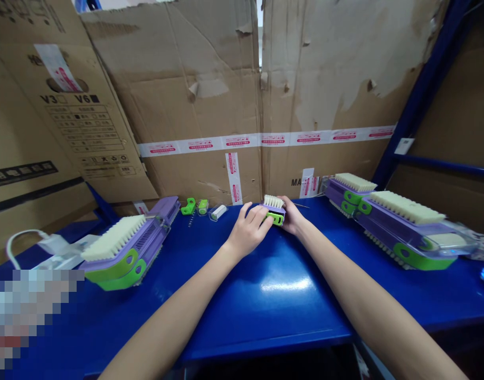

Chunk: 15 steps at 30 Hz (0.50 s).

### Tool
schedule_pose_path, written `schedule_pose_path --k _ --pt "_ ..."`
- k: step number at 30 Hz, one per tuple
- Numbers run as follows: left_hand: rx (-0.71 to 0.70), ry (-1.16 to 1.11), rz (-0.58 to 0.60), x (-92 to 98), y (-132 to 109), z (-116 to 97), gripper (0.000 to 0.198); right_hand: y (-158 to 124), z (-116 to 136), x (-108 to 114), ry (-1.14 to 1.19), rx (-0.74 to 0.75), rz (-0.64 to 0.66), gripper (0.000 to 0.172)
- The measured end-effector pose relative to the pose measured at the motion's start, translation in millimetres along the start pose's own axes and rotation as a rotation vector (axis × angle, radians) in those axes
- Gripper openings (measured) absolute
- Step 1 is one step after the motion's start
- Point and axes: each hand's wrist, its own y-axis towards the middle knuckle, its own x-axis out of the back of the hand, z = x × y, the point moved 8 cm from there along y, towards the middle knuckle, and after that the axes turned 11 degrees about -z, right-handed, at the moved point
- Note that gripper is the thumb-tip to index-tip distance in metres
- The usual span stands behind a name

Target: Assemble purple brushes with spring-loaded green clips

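Observation:
Both hands meet at a small purple brush (274, 208) with cream bristles on top and a bright green part on its near side, by the back of the blue table. My right hand (292, 215) is closed round the brush's right end. From the left, my left hand (249, 228) has its fingers bent over the brush's left side and green part, touching it. Left of my hands lie a green bracket (188, 206), a metal spring (192, 217), a small green-and-clear piece (202, 207) and a clear piece with a white block (218, 212).
Stacked purple and green brushes stand at the left (125, 248) and right (404, 221) of the blue table (242, 316). A power strip (69, 253) with a white cable is at the far left. Cardboard sheets (202, 100) wall the back, beside a blue metal post (419, 84).

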Motion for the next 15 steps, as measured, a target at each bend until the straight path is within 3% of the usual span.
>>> schedule_pose_path --k 9,15 --pt "-0.076 -0.028 0.076 0.8 -1.9 3.4 0.019 6.8 -0.9 4.9 -0.08 0.027 -0.005 0.023" --pt "-0.076 -0.03 0.049 5.2 1.0 4.7 0.017 8.5 -0.3 7.3 -0.079 0.023 -0.026 0.022"
